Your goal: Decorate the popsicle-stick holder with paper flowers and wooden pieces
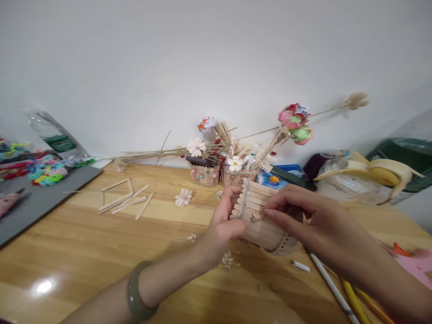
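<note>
My left hand [224, 225] is wrapped round a craft-stick holder [266, 231], which lies tilted on its side above the table. Silver glitter trim runs along one end of the holder and a lace band along the other. My right hand [300, 209] is closed, thumb and finger pinched together against the stick wall. Small beige petals [257, 216] sit at those fingertips, and one seems to be in the pinch. More loose petals [227, 258] are scattered on the table below, and a pale petal flower [183, 197] lies farther left.
Loose craft sticks [116, 202] lie at left by a grey mat [67, 193] with colourful fuzzy pieces. Two decorated baskets [204, 175] with flowers stand by the wall. At right are a peeled banana [374, 173], a white pen [332, 285] and its cap [300, 266].
</note>
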Available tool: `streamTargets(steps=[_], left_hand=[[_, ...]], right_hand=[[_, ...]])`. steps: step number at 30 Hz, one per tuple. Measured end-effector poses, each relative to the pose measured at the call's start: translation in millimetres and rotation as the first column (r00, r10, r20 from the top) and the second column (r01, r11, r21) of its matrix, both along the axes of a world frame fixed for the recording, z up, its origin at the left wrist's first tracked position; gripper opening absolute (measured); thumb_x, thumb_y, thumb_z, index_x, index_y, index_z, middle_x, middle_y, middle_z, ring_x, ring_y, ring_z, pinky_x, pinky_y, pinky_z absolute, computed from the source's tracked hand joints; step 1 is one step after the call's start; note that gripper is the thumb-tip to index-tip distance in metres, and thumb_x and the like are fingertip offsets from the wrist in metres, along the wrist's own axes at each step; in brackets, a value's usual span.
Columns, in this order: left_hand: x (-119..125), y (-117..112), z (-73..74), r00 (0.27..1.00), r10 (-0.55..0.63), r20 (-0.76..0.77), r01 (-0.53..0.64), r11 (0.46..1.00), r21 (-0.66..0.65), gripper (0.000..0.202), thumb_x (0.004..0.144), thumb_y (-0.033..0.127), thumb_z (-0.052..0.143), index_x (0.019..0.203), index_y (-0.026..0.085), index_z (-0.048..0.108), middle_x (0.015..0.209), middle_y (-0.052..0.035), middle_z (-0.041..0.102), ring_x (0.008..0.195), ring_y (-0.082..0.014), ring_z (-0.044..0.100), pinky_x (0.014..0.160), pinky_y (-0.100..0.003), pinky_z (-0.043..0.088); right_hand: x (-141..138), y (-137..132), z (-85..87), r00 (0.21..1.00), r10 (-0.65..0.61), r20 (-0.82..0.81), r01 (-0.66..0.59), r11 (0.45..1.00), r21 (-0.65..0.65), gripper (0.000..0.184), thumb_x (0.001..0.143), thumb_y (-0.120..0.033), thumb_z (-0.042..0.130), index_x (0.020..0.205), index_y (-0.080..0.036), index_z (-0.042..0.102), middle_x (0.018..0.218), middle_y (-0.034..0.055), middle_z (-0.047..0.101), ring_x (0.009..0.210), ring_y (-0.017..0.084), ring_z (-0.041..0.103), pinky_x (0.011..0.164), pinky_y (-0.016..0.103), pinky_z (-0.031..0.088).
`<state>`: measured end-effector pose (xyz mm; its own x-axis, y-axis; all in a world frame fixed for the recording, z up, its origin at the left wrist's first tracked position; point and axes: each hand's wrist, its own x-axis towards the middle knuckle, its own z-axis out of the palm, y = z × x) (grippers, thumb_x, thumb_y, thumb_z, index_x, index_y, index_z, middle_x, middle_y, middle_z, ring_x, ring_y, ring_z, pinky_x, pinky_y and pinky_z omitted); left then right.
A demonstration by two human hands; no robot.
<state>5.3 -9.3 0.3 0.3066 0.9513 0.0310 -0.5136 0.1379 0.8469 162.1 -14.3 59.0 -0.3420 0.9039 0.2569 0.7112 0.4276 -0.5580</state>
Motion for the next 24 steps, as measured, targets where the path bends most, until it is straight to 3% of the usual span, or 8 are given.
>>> streamTargets(steps=[4, 7, 10, 15, 18, 24], left_hand=[[0, 1, 2.6, 1.0, 0.03, 0.006, -0.03, 0.999, -0.029, 0.051, 0.048, 0.006, 0.047, 0.096, 0.021, 0.048, 0.083, 0.0026, 0.057, 0.073, -0.0138, 0.047, 0.061, -0.023, 0.035], [0, 2, 4.3, 0.998, 0.062, 0.022, -0.061, 0.997, -0.055, 0.051, 0.047, 0.005, 0.046, 0.095, 0.02, 0.048, 0.08, 0.0034, 0.057, 0.071, -0.0125, 0.047, 0.059, -0.022, 0.035], [0, 2, 5.1, 0.996, 0.079, 0.051, -0.076, 0.995, -0.063, 0.052, 0.046, 0.005, 0.045, 0.096, 0.02, 0.049, 0.079, 0.0035, 0.058, 0.07, -0.0118, 0.048, 0.059, -0.021, 0.035], [0, 0, 6.7, 0.994, 0.078, 0.081, -0.071, 0.993, -0.094, 0.053, 0.047, 0.004, 0.045, 0.098, 0.019, 0.049, 0.08, 0.0029, 0.061, 0.071, -0.0115, 0.05, 0.061, -0.02, 0.037], [1, -1, 9.2, 0.992, 0.071, 0.099, -0.061, 0.993, -0.102, 0.054, 0.046, 0.004, 0.045, 0.098, 0.019, 0.049, 0.078, 0.0027, 0.061, 0.068, -0.0113, 0.05, 0.059, -0.02, 0.038], [0, -2, 11.8, 0.994, 0.072, 0.084, -0.065, 0.995, -0.08, 0.057, 0.046, 0.005, 0.045, 0.101, 0.018, 0.048, 0.08, 0.001, 0.062, 0.068, -0.0123, 0.051, 0.06, -0.021, 0.039]], right_hand=[[3, 2, -2.7, 0.999, 0.043, -0.029, -0.042, 0.998, 0.04, 0.02, 0.086, -0.029, 0.05, 0.073, -0.02, 0.061, 0.072, 0.0015, 0.061, 0.066, 0.014, 0.056, 0.056, 0.026, 0.042], [6, 0, -9.0, 0.991, 0.124, -0.046, -0.114, 0.977, 0.182, 0.014, 0.087, -0.024, 0.051, 0.082, -0.023, 0.063, 0.08, 0.0006, 0.061, 0.075, 0.014, 0.057, 0.062, 0.025, 0.045], [9, -3, -16.4, 0.986, 0.159, 0.057, -0.169, 0.903, 0.395, 0.019, 0.087, -0.016, 0.05, 0.1, -0.024, 0.062, 0.09, 0.0033, 0.06, 0.082, 0.015, 0.055, 0.065, 0.026, 0.047], [13, -8, -26.1, 0.947, 0.025, 0.32, -0.23, 0.748, 0.623, 0.025, 0.086, -0.012, 0.049, 0.107, -0.019, 0.06, 0.09, 0.0082, 0.059, 0.079, 0.02, 0.051, 0.063, 0.034, 0.044], [15, -9, -25.5, 0.919, 0.008, 0.395, -0.293, 0.682, 0.67, 0.025, 0.087, -0.011, 0.045, 0.106, -0.02, 0.06, 0.09, 0.0078, 0.062, 0.08, 0.022, 0.05, 0.063, 0.035, 0.043], [13, -8, -20.1, 0.899, -0.011, 0.437, -0.339, 0.614, 0.713, 0.03, 0.086, -0.006, 0.041, 0.104, -0.022, 0.059, 0.086, 0.0039, 0.067, 0.08, 0.021, 0.053, 0.062, 0.032, 0.043]])
